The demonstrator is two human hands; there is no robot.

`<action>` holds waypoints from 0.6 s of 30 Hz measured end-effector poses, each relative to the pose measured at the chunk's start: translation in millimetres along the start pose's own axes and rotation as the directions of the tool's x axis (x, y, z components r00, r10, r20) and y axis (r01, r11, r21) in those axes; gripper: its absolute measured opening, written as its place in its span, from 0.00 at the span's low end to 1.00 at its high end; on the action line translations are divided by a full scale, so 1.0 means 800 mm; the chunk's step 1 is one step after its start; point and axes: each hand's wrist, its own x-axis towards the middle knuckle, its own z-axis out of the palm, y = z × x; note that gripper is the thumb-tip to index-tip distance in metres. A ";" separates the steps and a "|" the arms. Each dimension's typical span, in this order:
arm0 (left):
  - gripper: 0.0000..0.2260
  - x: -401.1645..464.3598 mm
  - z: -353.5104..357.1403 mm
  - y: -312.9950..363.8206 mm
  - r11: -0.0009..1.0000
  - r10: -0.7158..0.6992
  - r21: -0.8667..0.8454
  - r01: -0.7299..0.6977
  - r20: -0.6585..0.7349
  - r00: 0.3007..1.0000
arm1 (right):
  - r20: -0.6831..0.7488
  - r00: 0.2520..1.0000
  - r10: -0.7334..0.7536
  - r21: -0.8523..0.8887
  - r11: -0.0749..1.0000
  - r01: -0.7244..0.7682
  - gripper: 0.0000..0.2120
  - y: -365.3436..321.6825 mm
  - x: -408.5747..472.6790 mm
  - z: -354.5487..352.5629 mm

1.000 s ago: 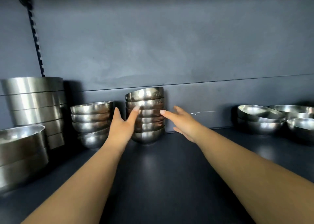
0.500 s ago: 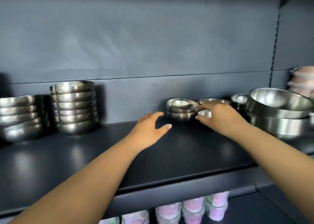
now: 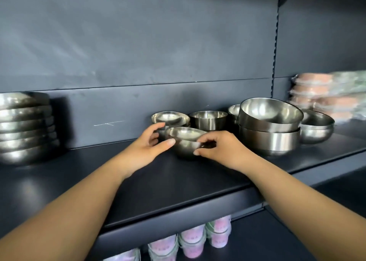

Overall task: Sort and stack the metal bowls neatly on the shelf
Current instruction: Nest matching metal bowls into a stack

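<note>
Fingers of right hand (image 3: 221, 150) pinching small bowl (image 3: 185, 143), left hand (image 3: 144, 148) cupped apart beside it – dark shelf (image 3: 138, 181) (matte), slate back wall (image 3: 138, 43)

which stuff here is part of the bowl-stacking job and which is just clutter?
In the job:
small metal bowl, gripped by right hand, left hand at its side
loose small bowls
two large nested bowls
tall bowl stack
shelf

Just there:
pink cups below
wrapped pink trays

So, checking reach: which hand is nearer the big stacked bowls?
Right. The right hand is just left of the big stacked bowls; the left hand is farther left.
</note>
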 end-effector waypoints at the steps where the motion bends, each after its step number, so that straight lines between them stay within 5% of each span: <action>1: 0.16 -0.001 -0.001 0.000 0.999 0.021 0.047 -0.023 0.025 0.999 | 0.060 0.998 -0.006 0.069 0.998 0.002 0.07 -0.006 0.000 0.000; 6: 0.04 -0.015 -0.034 -0.004 0.983 0.090 0.166 -0.081 -0.051 0.995 | 0.143 0.990 -0.015 0.406 0.913 -0.045 0.10 -0.025 0.022 -0.006; 10: 0.10 -0.026 -0.073 -0.013 0.981 0.100 0.181 -0.074 -0.135 0.986 | -0.041 0.954 0.296 0.734 0.657 -0.172 0.10 -0.020 0.072 0.015; 13: 0.15 -0.039 -0.099 -0.022 0.973 0.092 0.227 -0.053 -0.167 0.982 | -0.167 0.898 0.408 0.637 0.739 -0.217 0.02 -0.009 0.110 0.042; 15: 0.13 -0.048 -0.114 -0.026 0.963 0.088 0.261 -0.064 -0.082 0.993 | -0.177 0.911 0.373 0.445 0.856 -0.263 0.16 0.008 0.123 0.058; 18: 0.11 -0.050 -0.120 -0.028 0.962 0.052 0.268 -0.050 -0.001 0.999 | -0.033 0.931 0.363 0.364 0.872 -0.327 0.29 0.028 0.128 0.069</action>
